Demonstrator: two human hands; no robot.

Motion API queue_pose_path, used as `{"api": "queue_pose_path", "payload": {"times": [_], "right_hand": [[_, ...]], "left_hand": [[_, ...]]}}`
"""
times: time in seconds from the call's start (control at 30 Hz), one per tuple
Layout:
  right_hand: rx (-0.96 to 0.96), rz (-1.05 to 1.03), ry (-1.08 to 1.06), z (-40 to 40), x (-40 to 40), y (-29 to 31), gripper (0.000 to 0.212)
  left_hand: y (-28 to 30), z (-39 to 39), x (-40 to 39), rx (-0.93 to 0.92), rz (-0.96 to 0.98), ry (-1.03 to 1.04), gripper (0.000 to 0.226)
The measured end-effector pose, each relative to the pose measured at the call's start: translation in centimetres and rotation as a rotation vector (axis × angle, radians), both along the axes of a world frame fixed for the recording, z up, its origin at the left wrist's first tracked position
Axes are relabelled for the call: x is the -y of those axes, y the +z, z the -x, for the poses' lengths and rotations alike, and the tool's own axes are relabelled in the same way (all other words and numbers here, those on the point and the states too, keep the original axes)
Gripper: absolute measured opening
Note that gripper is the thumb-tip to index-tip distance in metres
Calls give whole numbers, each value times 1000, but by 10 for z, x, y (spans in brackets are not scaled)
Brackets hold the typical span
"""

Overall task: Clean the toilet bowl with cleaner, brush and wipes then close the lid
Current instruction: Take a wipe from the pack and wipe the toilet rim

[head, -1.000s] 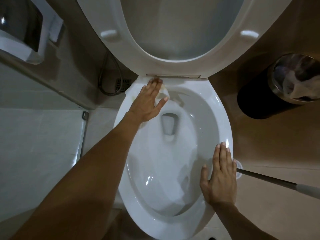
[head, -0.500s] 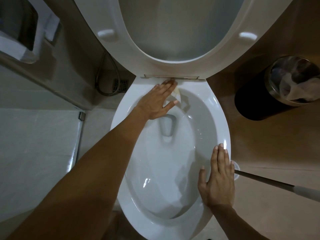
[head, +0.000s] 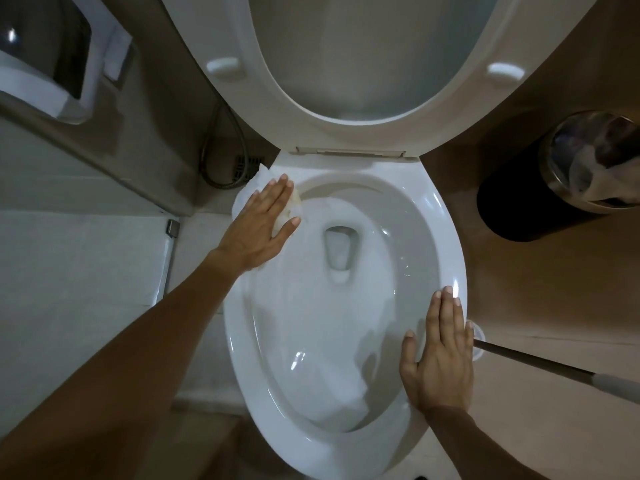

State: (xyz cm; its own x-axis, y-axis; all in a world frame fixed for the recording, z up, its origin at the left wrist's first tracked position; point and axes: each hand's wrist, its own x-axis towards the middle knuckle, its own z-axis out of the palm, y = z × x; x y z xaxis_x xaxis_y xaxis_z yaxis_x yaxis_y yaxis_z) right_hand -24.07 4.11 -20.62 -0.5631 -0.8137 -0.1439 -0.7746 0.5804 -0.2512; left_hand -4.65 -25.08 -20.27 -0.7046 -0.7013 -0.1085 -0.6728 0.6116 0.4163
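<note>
The white toilet bowl (head: 446, 233) fills the middle of the view, with its seat (head: 277, 98) and lid raised behind it. My left hand (head: 259, 226) lies flat, fingers straight, pressing a white wipe (head: 247, 192) onto the rim at the back left; the wipe shows a yellowish stain beside my fingers. Flat on the rim at the near right rests my right hand (head: 440, 355), holding nothing. The brush handle (head: 540, 362) slants in from the right, its lower end in a holder (head: 479, 336) partly behind my right hand.
A black waste bin (head: 519, 202) with a metal rim and crumpled paper inside stands on the floor at the right. A metal hose (head: 221, 157) loops beside a floor drain at the back left. A paper dispenser (head: 59, 64) hangs upper left.
My left hand slid the wipe from the back centre of the rim, near the hinge, to the back left. My right hand stayed on the rim.
</note>
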Motion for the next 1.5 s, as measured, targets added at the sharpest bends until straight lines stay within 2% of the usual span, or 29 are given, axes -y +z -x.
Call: {"api": "queue_pose_path", "payload": {"times": [0.3, 0.43, 0.7, 0.87, 1.0, 1.13, 1.23, 1.37, 1.5], "right_hand": [[8, -13, 5, 0, 0, 2, 72], [8, -16, 7, 0, 0, 2, 72], [-8, -11, 9, 1, 0, 2, 74], [1, 5, 4, 1, 0, -1, 73], [0, 9, -2, 2, 1, -1, 74], [-2, 3, -1, 0, 0, -2, 74], [-1, 4, -4, 0, 0, -1, 74], [4, -1, 2, 0, 0, 0, 74], [4, -5, 0, 1, 0, 0, 74]], "left_hand": [[2, 80, 23, 48, 20, -193, 72], [-2, 96, 19, 35, 41, -215, 71], [1, 22, 19, 17, -4, -109, 67], [9, -35, -16, 9, -71, -13, 64], [10, -66, -48, 14, -82, -20, 64], [15, -76, -58, -5, 21, -58, 64], [16, -72, -57, 8, 163, -82, 50], [19, -64, -63, -2, 212, -28, 39], [13, -64, -74, 91, 359, -6, 40]]}}
